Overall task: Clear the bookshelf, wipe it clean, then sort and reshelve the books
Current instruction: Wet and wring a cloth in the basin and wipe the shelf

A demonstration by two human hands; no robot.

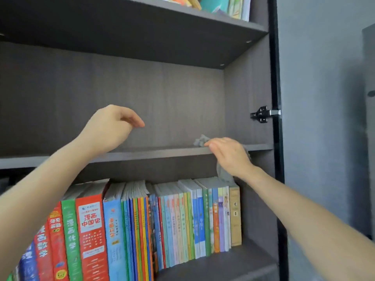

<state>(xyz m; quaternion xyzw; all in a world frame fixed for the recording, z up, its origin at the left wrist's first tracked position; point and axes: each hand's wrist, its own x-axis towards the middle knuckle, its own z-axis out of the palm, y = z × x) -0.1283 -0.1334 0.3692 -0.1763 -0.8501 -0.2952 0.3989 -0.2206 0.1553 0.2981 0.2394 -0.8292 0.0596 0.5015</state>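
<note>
Bookshelf (247, 88): dark grey, fills the frame; the middle bay is bare, so wiping looks to be the step in hand.
Lower books (162, 230): upright row across the bottom, spines out.
Upper books (223, 5): a few at top right.
Middle shelf board (142, 154): long axis left to right across mid-frame, right end a little higher.
Left hand (110, 128): centre left, above the board, fingers loosely curled, holding nothing.
Right hand (229, 157): centre right, palm down, fingers fairly straight, pressing the cloth onto the board's front lip.
Cloth (200, 141): grey, crumpled, draped over the lip; bunched end points into the bay, tail hangs toward the lower books.
Judgement: flatten the cloth, keep even pressure, sweep along the board's length and into the right corner.
Hinge (261, 114): black, on the right side wall.
</note>
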